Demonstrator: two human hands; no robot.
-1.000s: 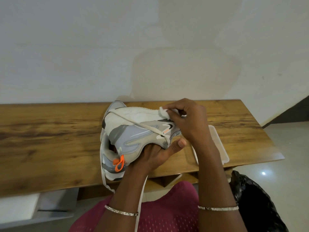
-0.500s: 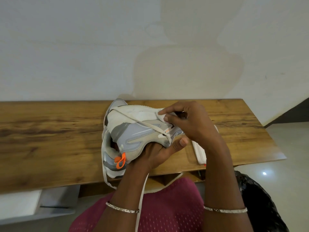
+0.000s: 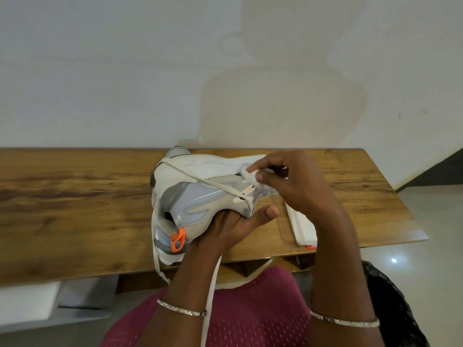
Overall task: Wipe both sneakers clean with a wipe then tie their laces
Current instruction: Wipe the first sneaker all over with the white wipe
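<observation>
Right hand [image 3: 295,189]: thumb and fingertips pinch a small wadded white wipe [image 3: 250,175], pressed to the sneaker [image 3: 200,196] where the white sole meets the grey upper. Left hand [image 3: 233,221], just below the right, cups the sneaker from beneath, thumb against the side panel. Its other fingers are hidden under the shoe.

The sneaker lies on its side, sole turned away from the person, over the near part of the tabletop [image 3: 75,201]. Can't tell if it rests there. A loose lace [image 3: 218,188] runs diagonally across the upper toward the right hand. Another end hangs past the left wrist, untied. Orange heel loop [image 3: 178,238] sits left of the left hand. White flat pack [image 3: 302,229] lies on the tabletop under the right forearm, partly hidden.

Judgement: wiping is in hand, tying not started. The sneaker looks light, with a soft upper and a stiffer sole, so hold it by the sole or arch. The wipe is limp, so keep it bunched. The laces are floppy and best taken near the tips.
</observation>
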